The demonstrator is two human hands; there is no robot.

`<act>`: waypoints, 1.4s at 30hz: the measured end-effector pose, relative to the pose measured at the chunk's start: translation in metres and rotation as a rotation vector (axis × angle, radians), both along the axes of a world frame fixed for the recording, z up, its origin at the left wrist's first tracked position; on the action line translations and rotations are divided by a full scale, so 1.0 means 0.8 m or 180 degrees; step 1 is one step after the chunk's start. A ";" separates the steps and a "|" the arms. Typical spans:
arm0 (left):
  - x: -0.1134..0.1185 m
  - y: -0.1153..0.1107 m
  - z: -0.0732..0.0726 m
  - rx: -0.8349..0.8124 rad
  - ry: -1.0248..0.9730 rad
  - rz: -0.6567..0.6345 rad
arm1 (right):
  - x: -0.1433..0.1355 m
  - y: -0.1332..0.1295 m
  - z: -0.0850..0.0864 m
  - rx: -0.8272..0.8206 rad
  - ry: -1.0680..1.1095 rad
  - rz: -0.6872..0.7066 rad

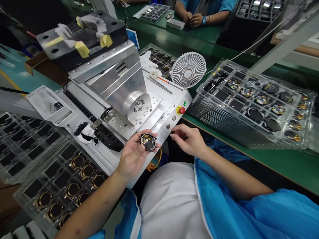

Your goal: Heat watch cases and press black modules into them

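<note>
My left hand [133, 154] is closed around the rim of a round watch case [148, 142], with its open inside facing up. Gold-coloured and dark parts show inside the case. To the right, my right hand [190, 141] hovers near the front edge of the white machine base [159, 121], its thumb and fingers curled close together in a pinch. Anything between those fingertips is too small to make out. Gold-rimmed watch cases [87, 171] sit in a clear plastic tray [32, 207] at the lower left.
A metal fixture [119, 86] stands on the base, near a red emergency button [182, 110] and tweezers [159, 84]. A white fan [188, 73] stands behind. Stacked clear trays [224, 124] rise at the right. Across the green bench are a co-worker's hands [194, 20].
</note>
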State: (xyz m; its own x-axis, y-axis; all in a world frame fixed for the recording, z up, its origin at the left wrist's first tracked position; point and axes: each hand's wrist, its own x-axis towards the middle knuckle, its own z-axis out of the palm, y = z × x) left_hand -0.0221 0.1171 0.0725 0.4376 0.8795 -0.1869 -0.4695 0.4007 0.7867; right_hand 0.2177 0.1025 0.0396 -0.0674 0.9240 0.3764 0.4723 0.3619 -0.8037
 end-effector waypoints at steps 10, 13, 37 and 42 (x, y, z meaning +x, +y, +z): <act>0.006 -0.001 0.001 -0.0010 0.0141 0.0241 | 0.004 0.077 0.029 -0.0869 0.0856 -0.0651; 0.006 0.001 -0.007 0.0344 0.0346 0.0436 | -0.005 0.130 0.042 -0.1593 0.1321 -0.0722; 0.017 -0.020 -0.032 0.2425 0.1996 0.1221 | -0.056 0.010 0.073 -0.0537 0.0252 0.0356; 0.016 -0.021 -0.033 0.2344 0.2081 0.1190 | -0.058 0.010 0.075 -0.0403 0.0117 0.0418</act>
State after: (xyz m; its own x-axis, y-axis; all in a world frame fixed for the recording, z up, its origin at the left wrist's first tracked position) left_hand -0.0094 0.1001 0.0462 0.1218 0.9301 0.3467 0.1391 -0.3618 0.9218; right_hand 0.1714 0.1103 0.0997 -0.1790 0.9483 0.2622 0.3970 0.3134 -0.8626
